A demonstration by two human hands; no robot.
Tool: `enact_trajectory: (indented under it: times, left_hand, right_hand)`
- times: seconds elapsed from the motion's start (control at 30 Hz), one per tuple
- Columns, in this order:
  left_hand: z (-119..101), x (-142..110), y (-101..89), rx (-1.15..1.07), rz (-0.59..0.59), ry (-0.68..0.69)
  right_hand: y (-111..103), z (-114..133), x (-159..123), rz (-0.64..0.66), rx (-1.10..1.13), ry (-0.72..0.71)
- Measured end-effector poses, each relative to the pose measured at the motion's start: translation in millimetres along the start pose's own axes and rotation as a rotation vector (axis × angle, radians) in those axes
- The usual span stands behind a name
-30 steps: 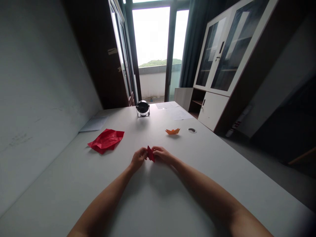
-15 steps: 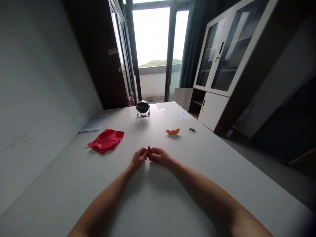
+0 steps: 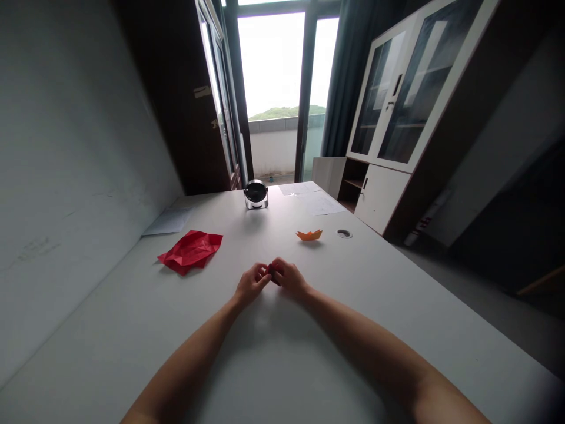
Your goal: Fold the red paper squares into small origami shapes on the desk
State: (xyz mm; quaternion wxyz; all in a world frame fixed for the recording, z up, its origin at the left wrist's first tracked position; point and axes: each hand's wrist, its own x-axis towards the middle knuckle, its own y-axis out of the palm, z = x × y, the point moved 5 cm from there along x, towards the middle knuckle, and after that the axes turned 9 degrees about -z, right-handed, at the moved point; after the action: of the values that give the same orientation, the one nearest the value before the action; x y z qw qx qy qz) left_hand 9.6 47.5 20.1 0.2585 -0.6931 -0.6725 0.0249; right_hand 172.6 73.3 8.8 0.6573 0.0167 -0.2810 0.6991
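A: What lies off to the left of the fingers?

B: A crumpled red sheet (image 3: 190, 251), well apart on the surface (image 3: 132, 330), with a white paper (image 3: 168, 221) beyond it.

A: And the hands?

B: The left hand (image 3: 251, 285) and right hand (image 3: 288, 277) meet, fingers pressed together, pinching a small red folded paper (image 3: 269, 271) between them. It is mostly hidden, so I cannot tell its long axis. Both hands are equally near.

A: To the right?

B: An orange paper boat (image 3: 309, 235), beyond the fingers. No writing is readable.
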Motion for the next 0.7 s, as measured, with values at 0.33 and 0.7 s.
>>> enact_trajectory:
  times: [0.33, 0.7]
  left_hand:
    - [19.3, 8.0, 4.9, -0.387, 0.002, -0.094]
    - [11.4, 8.5, -3.5, -0.51, -0.045, -0.069]
  right_hand:
    - [3.9, -8.9, 8.0, 0.036, 0.429, 0.117]
    - [-0.8, -0.4, 9.1, 0.143, 0.559, 0.18]
